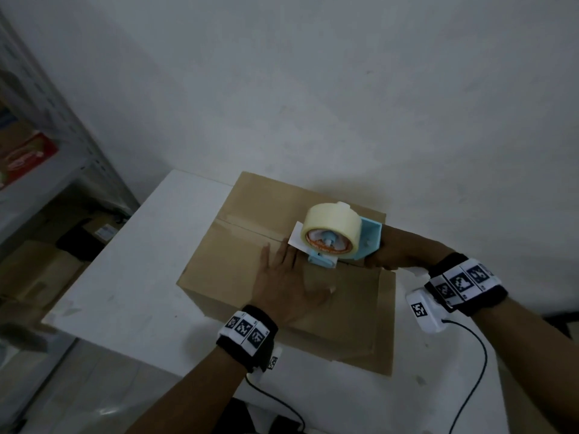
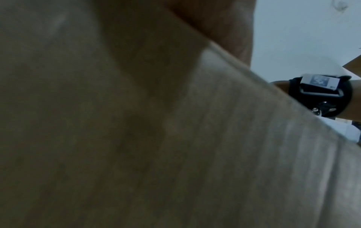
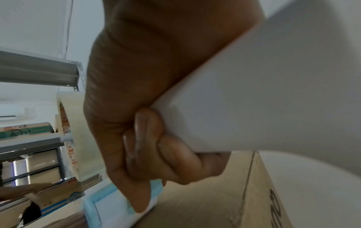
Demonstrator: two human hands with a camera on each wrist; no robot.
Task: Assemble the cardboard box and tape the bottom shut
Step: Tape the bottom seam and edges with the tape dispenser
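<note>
A brown cardboard box (image 1: 238, 245) stands on the white table (image 1: 150, 261) with its flaps folded shut on top; the seam runs across the middle. My left hand (image 1: 288, 280) lies flat on the near flap, fingers straight, pressing beside the seam. My right hand (image 1: 398, 249) grips the handle of a light blue tape dispenser (image 1: 366, 242) that carries a roll of clear tape (image 1: 332, 227). The dispenser's front rests on the seam near the box's right end. In the right wrist view my right hand (image 3: 148, 138) curls round the handle, with the tape roll (image 3: 78, 138) behind it. The left wrist view shows mostly cardboard (image 2: 175, 138).
A metal shelf rack (image 1: 47, 136) with boxes stands to the left of the table. More cartons (image 1: 37, 270) sit on the floor beneath it. Cables (image 1: 470, 371) hang from both wrist units over the table's near edge. A white wall is close behind the table.
</note>
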